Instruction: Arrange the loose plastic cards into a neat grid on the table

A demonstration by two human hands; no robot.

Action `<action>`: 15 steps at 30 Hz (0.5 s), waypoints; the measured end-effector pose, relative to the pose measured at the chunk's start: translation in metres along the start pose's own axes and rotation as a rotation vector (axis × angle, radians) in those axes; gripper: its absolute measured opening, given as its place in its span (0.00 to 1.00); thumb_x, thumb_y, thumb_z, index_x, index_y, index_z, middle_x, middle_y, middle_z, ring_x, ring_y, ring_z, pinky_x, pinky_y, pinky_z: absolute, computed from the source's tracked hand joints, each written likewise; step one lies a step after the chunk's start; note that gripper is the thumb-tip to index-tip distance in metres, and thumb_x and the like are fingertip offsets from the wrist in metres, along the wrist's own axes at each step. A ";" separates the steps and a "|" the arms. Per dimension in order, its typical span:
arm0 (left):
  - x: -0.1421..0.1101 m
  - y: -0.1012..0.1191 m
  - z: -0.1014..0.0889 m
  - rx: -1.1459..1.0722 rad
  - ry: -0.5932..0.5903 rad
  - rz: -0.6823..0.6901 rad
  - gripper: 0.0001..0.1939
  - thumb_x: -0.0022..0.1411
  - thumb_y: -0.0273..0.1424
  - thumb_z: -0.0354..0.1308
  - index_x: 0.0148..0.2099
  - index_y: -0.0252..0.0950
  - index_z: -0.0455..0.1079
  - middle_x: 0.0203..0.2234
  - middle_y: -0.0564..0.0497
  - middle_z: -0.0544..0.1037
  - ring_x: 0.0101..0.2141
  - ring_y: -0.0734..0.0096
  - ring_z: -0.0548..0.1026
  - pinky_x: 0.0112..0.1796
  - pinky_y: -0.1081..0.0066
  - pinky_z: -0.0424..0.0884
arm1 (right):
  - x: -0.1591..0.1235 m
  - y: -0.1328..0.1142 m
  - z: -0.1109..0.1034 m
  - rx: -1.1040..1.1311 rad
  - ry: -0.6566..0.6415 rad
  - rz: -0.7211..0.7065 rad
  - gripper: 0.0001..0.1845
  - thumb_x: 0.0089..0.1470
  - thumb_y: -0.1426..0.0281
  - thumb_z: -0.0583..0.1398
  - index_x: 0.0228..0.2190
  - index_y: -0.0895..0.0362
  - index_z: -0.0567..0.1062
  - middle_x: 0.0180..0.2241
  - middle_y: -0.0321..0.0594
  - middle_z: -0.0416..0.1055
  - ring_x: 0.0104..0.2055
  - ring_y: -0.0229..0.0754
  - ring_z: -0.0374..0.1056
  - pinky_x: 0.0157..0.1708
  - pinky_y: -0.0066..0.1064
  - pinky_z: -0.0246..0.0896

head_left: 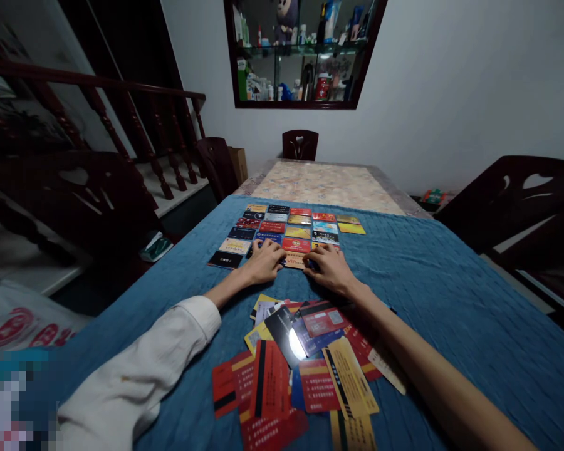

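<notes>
An orange-tan card marked VIP (294, 260) lies flat at the near edge of several columns of cards. My left hand (264, 262), fingers curled, grips its left edge. At the card's right edge, the bent fingers of my right hand (329, 267) are closed on it. Just beyond it sits a red card (296, 245). A black card (227, 259) ends the leftmost column. Nearer to me, between my forearms, is a loose overlapping pile with a red striped card (271, 381), a yellow card (350, 377) and a glossy black card (282, 327). My hands cover parts of neighbouring cards.
A blue cloth (160, 300) covers the near table; patterned tabletop (319, 181) shows behind it. Dark wooden chairs stand around, one at the far end (300, 145) and one at right (512, 194). A white plastic bag (14, 313) is at left, and a railing (98, 84) runs behind.
</notes>
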State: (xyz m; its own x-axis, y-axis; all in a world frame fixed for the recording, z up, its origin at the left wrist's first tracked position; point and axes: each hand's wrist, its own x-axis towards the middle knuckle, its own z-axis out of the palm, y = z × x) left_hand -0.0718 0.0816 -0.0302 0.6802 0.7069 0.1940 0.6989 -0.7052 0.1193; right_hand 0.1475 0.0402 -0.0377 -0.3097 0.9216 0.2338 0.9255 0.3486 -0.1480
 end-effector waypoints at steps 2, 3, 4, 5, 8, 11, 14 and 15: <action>0.000 0.000 0.000 0.012 0.002 0.003 0.12 0.62 0.25 0.57 0.48 0.36 0.71 0.48 0.43 0.74 0.52 0.54 0.64 0.53 0.46 0.54 | 0.001 0.000 0.000 -0.009 -0.003 -0.002 0.11 0.57 0.63 0.62 0.42 0.52 0.78 0.47 0.46 0.75 0.53 0.56 0.60 0.43 0.43 0.56; 0.000 0.000 0.000 0.018 0.002 0.003 0.13 0.62 0.25 0.57 0.49 0.36 0.71 0.49 0.43 0.74 0.52 0.54 0.64 0.53 0.46 0.54 | 0.001 0.000 0.000 -0.013 -0.008 0.001 0.12 0.57 0.63 0.61 0.42 0.52 0.78 0.47 0.46 0.75 0.53 0.56 0.60 0.43 0.43 0.56; 0.000 0.000 0.001 0.024 0.002 0.003 0.13 0.63 0.25 0.57 0.50 0.36 0.71 0.49 0.43 0.74 0.52 0.54 0.64 0.53 0.46 0.54 | 0.001 0.000 0.000 -0.017 -0.015 0.007 0.12 0.57 0.62 0.61 0.42 0.52 0.78 0.48 0.46 0.74 0.53 0.56 0.60 0.43 0.43 0.55; 0.000 0.000 0.001 0.029 0.003 0.003 0.14 0.63 0.25 0.57 0.51 0.37 0.71 0.49 0.42 0.74 0.52 0.54 0.64 0.53 0.46 0.54 | 0.001 0.000 0.000 -0.020 -0.023 0.016 0.12 0.58 0.62 0.61 0.42 0.52 0.78 0.48 0.46 0.74 0.54 0.56 0.60 0.44 0.43 0.55; 0.000 -0.001 0.003 0.036 0.016 0.004 0.14 0.64 0.26 0.56 0.52 0.38 0.71 0.49 0.43 0.74 0.52 0.54 0.64 0.53 0.46 0.53 | 0.002 -0.002 -0.001 -0.030 -0.033 0.028 0.12 0.59 0.61 0.60 0.42 0.52 0.78 0.49 0.46 0.74 0.54 0.56 0.59 0.45 0.43 0.54; 0.000 -0.001 0.005 0.045 0.031 0.004 0.13 0.64 0.26 0.55 0.51 0.38 0.71 0.48 0.44 0.74 0.52 0.54 0.64 0.54 0.46 0.52 | 0.002 -0.002 0.000 -0.047 -0.023 0.022 0.13 0.60 0.61 0.59 0.42 0.52 0.78 0.49 0.46 0.74 0.54 0.55 0.59 0.44 0.42 0.54; 0.000 -0.002 0.006 0.050 0.040 0.011 0.13 0.65 0.27 0.55 0.51 0.38 0.71 0.48 0.44 0.74 0.52 0.54 0.64 0.53 0.46 0.52 | 0.001 -0.002 0.001 -0.055 -0.007 0.008 0.14 0.61 0.60 0.58 0.43 0.52 0.78 0.49 0.47 0.74 0.53 0.55 0.59 0.44 0.42 0.53; 0.000 -0.002 0.006 0.052 0.043 0.013 0.13 0.65 0.27 0.55 0.51 0.38 0.71 0.48 0.43 0.74 0.52 0.54 0.64 0.53 0.46 0.52 | 0.001 -0.002 0.001 -0.055 -0.006 0.006 0.14 0.61 0.59 0.58 0.43 0.52 0.78 0.49 0.47 0.74 0.53 0.55 0.59 0.44 0.42 0.53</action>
State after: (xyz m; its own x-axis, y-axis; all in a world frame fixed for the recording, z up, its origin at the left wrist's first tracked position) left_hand -0.0718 0.0833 -0.0364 0.6799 0.6937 0.2375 0.7012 -0.7099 0.0661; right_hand 0.1452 0.0409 -0.0384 -0.3051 0.9248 0.2273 0.9380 0.3330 -0.0960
